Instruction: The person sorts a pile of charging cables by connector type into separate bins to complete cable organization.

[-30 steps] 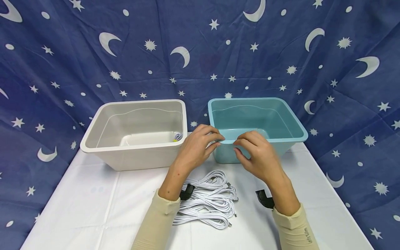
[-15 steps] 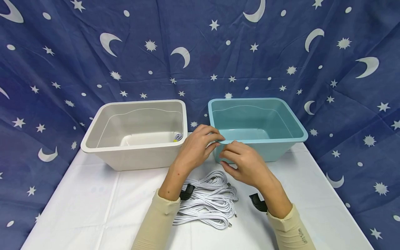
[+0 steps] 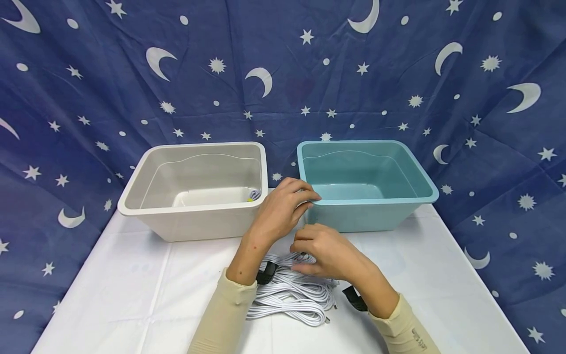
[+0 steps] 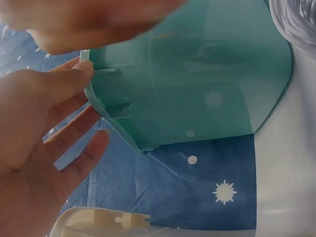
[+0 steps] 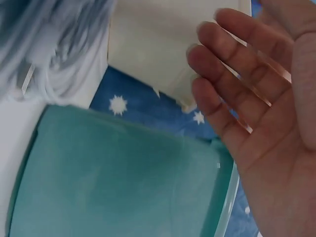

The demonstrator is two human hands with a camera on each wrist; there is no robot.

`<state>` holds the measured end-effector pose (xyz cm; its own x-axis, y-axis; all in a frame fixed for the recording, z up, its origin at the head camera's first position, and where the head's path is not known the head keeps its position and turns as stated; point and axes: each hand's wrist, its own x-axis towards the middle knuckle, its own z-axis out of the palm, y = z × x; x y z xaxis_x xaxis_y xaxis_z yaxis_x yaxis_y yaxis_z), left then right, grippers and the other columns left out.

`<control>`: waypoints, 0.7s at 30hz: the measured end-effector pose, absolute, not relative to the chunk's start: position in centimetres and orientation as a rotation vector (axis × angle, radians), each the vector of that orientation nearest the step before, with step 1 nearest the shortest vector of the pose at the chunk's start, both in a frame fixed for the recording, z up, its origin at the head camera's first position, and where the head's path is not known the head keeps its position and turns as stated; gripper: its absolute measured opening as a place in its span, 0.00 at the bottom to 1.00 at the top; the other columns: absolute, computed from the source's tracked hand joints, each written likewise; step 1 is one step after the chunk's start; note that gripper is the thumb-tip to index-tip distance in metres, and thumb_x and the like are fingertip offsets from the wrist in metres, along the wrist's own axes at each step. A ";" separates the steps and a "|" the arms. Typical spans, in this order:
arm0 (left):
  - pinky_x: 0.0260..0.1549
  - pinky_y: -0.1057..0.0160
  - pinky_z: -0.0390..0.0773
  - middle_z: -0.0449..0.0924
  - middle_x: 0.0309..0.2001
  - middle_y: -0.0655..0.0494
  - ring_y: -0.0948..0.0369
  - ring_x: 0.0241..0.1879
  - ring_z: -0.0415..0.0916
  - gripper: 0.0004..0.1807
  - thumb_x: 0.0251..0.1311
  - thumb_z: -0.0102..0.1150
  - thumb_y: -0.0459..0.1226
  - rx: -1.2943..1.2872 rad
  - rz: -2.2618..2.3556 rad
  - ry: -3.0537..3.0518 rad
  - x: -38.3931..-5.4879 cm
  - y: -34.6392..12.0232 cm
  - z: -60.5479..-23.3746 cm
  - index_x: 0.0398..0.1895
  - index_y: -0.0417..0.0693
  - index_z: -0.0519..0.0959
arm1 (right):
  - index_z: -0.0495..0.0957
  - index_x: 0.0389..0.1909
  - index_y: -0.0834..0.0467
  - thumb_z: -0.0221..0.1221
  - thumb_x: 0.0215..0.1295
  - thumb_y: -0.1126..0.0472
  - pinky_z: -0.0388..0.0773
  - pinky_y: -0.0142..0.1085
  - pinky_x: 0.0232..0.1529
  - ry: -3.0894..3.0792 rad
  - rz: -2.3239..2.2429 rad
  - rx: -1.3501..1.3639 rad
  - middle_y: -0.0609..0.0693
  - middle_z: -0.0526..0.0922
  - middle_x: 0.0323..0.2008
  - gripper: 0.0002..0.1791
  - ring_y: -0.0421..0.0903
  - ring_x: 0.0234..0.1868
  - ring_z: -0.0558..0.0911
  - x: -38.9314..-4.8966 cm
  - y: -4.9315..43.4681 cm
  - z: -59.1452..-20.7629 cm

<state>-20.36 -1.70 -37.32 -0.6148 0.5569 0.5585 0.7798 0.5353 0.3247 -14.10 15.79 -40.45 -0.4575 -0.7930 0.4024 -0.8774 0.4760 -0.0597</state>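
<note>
My left hand (image 3: 283, 209) pinches the near-left rim of the teal plastic bin (image 3: 353, 216). In the left wrist view its thumb lies on the rim's outer side with the fingers behind. My right hand (image 3: 325, 250) hovers over the far end of a pile of bundled white cables (image 3: 294, 305), covering part of it in the head view. Its fingers are relaxed and hold nothing, as the right wrist view shows. The cable bundles (image 5: 59, 54) appear there at the upper left, blurred.
A light grey plastic bin (image 3: 190, 223) stands to the left of the teal one. A small cable bundle with a yellow bit (image 3: 254, 195) lies in its right corner. A dark blue curtain (image 3: 283, 59) with moons and stars hangs behind the white-covered table (image 3: 110, 295).
My right hand has left the teal bin's rim and come down and left to over the white cables. My left hand keeps its hold on the rim.
</note>
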 end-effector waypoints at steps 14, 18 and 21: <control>0.58 0.65 0.71 0.79 0.52 0.66 0.64 0.57 0.70 0.12 0.66 0.64 0.37 -1.103 -0.767 -2.396 -20.4 -1.5 -37.3 0.51 0.59 0.85 | 0.82 0.29 0.48 0.73 0.48 0.37 0.74 0.30 0.33 -2.651 0.283 1.548 0.38 0.77 0.28 0.20 0.33 0.29 0.73 -13.2 13.6 -42.4; 0.58 0.65 0.71 0.79 0.52 0.66 0.64 0.57 0.69 0.12 0.66 0.64 0.37 -1.103 -0.762 -2.404 -20.5 -1.6 -37.3 0.51 0.59 0.85 | 0.80 0.28 0.45 0.73 0.46 0.35 0.74 0.32 0.31 -2.681 0.236 1.533 0.35 0.74 0.27 0.21 0.32 0.26 0.71 -13.0 13.2 -42.8; 0.58 0.65 0.70 0.79 0.52 0.66 0.64 0.58 0.69 0.12 0.66 0.64 0.38 -1.101 -0.762 -2.409 -20.5 -1.6 -37.2 0.51 0.59 0.85 | 0.76 0.25 0.44 0.73 0.43 0.34 0.69 0.32 0.26 -2.716 0.218 1.498 0.32 0.69 0.23 0.23 0.32 0.23 0.68 -12.9 13.0 -43.1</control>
